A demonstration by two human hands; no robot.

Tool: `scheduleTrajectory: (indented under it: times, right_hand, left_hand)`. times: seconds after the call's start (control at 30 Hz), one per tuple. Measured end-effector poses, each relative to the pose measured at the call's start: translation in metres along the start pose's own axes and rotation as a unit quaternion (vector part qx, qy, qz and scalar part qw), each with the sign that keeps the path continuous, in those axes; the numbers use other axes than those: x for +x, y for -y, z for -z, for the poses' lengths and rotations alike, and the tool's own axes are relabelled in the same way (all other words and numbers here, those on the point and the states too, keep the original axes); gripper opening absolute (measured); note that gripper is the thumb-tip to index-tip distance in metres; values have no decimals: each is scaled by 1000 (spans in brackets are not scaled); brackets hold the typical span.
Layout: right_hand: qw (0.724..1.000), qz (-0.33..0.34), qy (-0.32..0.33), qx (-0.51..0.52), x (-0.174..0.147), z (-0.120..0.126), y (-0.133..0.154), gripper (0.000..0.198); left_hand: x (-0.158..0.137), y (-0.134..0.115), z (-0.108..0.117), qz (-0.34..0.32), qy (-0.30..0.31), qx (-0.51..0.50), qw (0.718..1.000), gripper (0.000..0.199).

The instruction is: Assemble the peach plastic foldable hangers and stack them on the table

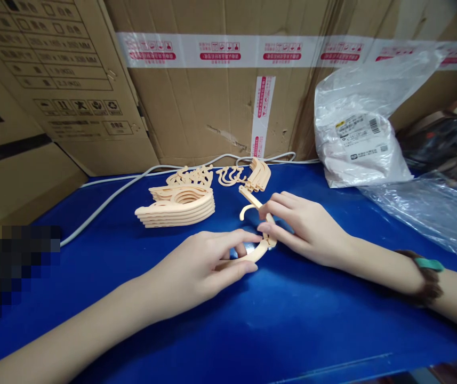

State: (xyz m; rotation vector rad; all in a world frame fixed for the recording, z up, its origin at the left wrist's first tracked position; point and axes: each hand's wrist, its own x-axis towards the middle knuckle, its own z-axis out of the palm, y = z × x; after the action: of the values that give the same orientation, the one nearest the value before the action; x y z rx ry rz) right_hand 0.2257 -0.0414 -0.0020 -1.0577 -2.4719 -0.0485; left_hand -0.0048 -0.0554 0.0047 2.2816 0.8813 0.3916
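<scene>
A cream plastic folding clothes hanger (258,252) is held between both hands, just above or on the blue tabletop (228,330). My left hand (204,261) grips its curved lower arm between thumb and fingers. Around the other arm, near the joint, my right hand (308,226) closes with thumb and fingertips; a hook sticks out to the left there. Part of the hanger is hidden by the fingers. To the left stands a neat stack of folded cream hangers (176,210). Behind lie loose cream hooks (232,175) and a small pile of curved hanger arms (259,175).
Cardboard boxes (220,106) wall off the back and left. A grey cable (104,208) runs along the table's rear and left. At the back right stands a white plastic bag (362,144) with labels, beside clear plastic film (432,208).
</scene>
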Motion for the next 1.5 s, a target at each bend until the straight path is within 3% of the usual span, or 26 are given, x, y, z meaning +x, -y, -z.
scheduleTrajectory:
  times: [0.17,0.57,1.27,1.4,1.5]
  right_hand:
    - [999,-39,-1,16,0,-2,-2,4]
    - [999,-40,29,5,2,-6,-10,17]
    - [997,-65,37,-15,3,-13,-18,21]
    - [998,-53,23,-29,2,-11,-18,20]
    - [1000,-4,11,-27,2,-7,-11,19]
  left_hand:
    - [0,5,0,-58,-5,80,995,27]
    - [2,13,6,-99,-102,226,964,13]
    - [2,14,3,-81,-49,285,954,25]
    - [1,9,4,-80,-64,274,956,24]
    - [2,1,17,-78,-115,267,954,25]
